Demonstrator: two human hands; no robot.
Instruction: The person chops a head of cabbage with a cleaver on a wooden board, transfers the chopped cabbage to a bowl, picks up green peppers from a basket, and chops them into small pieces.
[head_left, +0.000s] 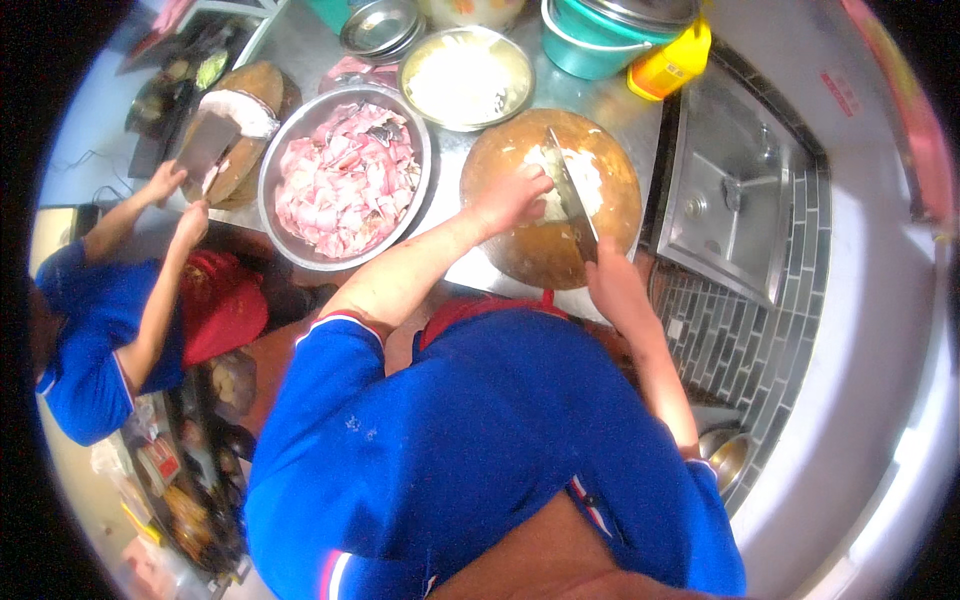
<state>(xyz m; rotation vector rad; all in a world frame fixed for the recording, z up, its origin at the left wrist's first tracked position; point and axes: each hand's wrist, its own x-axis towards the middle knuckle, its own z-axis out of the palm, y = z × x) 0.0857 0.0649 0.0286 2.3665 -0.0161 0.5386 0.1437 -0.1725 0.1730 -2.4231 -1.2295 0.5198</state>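
A round wooden chopping board (517, 259) lies before me on the metal counter. My right hand (615, 281) grips the handle of a kitchen cleaver (573, 191), whose blade stands on edge over the board. Just left of the blade, my left hand (519, 196) has its fingers curled down on a pale vegetable (556, 204), partly hidden under them. White chopped pieces (587, 176) lie on the blade's right side. Left of the board, a large steel basin (270, 214) holds many slices of pink raw meat or fish (341, 180).
Behind the board is a metal bowl (406, 75) of white chopped food. A teal bucket (592, 56) and yellow bottle (670, 64) stand back right. A steel sink (731, 195) is right. At left, a co-worker's hands (180, 202) hold a cleaver (206, 146) over another board (244, 176).
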